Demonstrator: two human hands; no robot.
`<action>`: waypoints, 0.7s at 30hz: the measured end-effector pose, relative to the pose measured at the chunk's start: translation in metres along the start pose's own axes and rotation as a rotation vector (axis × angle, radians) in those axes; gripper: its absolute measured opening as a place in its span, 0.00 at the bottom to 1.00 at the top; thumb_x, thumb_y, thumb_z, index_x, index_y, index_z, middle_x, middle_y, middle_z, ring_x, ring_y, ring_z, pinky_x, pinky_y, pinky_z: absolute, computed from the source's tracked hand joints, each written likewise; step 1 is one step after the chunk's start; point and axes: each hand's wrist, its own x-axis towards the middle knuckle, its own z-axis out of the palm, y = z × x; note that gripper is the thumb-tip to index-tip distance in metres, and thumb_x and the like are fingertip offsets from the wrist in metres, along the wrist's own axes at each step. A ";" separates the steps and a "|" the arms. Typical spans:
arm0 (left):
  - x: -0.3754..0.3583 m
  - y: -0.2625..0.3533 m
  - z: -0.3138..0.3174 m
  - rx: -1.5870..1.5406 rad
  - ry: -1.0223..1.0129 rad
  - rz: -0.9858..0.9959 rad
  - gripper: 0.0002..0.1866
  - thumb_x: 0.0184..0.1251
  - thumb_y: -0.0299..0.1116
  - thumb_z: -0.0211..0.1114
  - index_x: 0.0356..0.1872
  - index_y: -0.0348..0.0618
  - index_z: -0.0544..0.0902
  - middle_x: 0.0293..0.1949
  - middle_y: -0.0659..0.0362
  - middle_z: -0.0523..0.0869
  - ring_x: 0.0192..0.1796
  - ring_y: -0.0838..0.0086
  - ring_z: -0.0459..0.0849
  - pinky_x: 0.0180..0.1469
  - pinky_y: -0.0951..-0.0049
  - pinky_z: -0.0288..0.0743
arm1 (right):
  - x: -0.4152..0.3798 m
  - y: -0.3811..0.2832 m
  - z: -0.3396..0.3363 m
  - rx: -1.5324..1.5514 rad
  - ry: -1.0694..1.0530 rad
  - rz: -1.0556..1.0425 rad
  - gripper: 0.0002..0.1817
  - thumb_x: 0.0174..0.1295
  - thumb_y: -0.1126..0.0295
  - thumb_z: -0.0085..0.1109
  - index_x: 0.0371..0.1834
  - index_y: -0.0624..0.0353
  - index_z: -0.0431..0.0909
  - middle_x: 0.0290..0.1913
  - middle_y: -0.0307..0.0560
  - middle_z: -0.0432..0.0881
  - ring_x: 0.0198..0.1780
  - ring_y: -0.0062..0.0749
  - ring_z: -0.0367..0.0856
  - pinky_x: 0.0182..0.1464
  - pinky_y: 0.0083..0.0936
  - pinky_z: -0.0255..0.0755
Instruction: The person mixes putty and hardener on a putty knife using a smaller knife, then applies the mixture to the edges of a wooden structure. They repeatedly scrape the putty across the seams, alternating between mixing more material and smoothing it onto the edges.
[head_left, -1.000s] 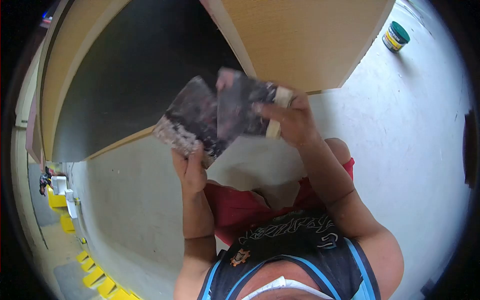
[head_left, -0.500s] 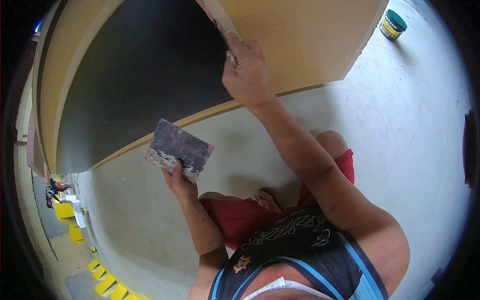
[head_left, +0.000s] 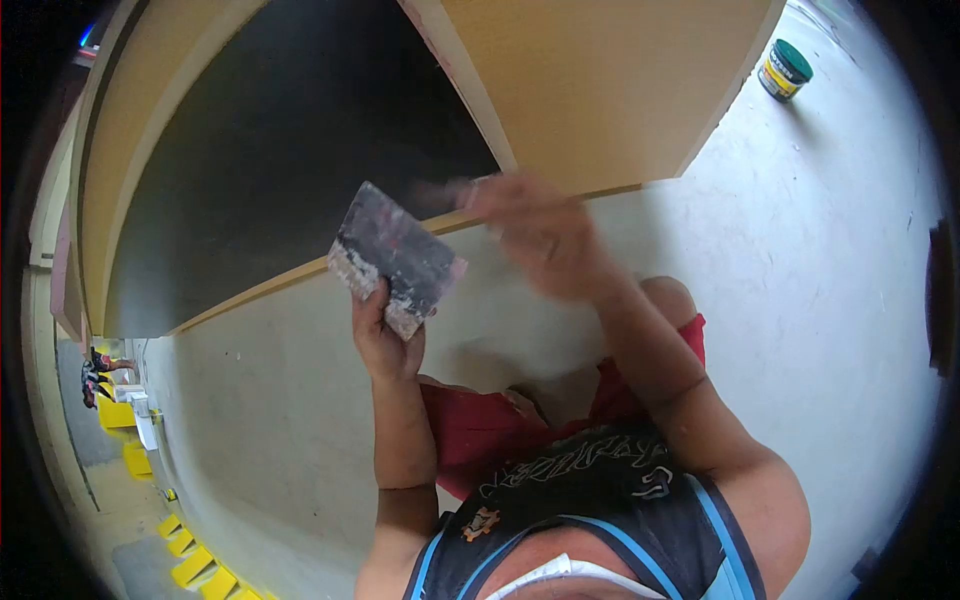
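My left hand (head_left: pixel 388 335) is closed on the lower edge of a flat, dark putty board (head_left: pixel 400 250), its surface smeared with whitish and pinkish filler. To the right of the board, my right hand (head_left: pixel 545 235) is smeared by motion. It grips what looks like a putty knife (head_left: pixel 440 195), whose blurred blade points left toward the board. Both hands are in front of a large wooden cabinet (head_left: pixel 610 90) with a dark interior. A pinkish strip of filler runs along the cabinet's front edge (head_left: pixel 455 65).
A tub with a green lid (head_left: pixel 785 70) stands on the pale floor (head_left: pixel 800 270) at the upper right. Yellow chairs (head_left: pixel 195 568) are at the lower left, and another person (head_left: pixel 95 378) is far off at the left. My knees in red shorts are below.
My right hand has come down off the cabinet's front edge toward the putty board. My left hand has raised the board slightly and moved it right.
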 end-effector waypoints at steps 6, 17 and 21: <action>-0.001 0.005 0.032 -0.056 -0.056 0.160 0.24 0.65 0.28 0.50 0.63 0.40 0.61 0.55 0.51 0.73 0.53 0.61 0.77 0.43 0.63 0.80 | -0.015 0.021 -0.027 -0.219 -0.072 0.013 0.14 0.56 0.80 0.52 0.46 0.60 0.79 0.45 0.49 0.82 0.43 0.34 0.80 0.49 0.28 0.72; 0.009 -0.004 0.026 0.030 -0.095 0.086 0.25 0.63 0.33 0.54 0.61 0.38 0.62 0.54 0.52 0.73 0.55 0.62 0.75 0.50 0.61 0.75 | 0.083 0.034 -0.060 0.052 0.324 0.329 0.14 0.55 0.71 0.57 0.44 0.63 0.78 0.35 0.51 0.84 0.36 0.31 0.82 0.41 0.24 0.73; 0.010 0.000 0.014 0.244 0.015 0.169 0.23 0.62 0.24 0.51 0.60 0.40 0.63 0.53 0.52 0.75 0.52 0.63 0.77 0.49 0.63 0.77 | 0.092 0.013 -0.071 0.060 0.349 0.150 0.13 0.54 0.74 0.56 0.43 0.62 0.79 0.37 0.52 0.83 0.39 0.37 0.82 0.43 0.28 0.74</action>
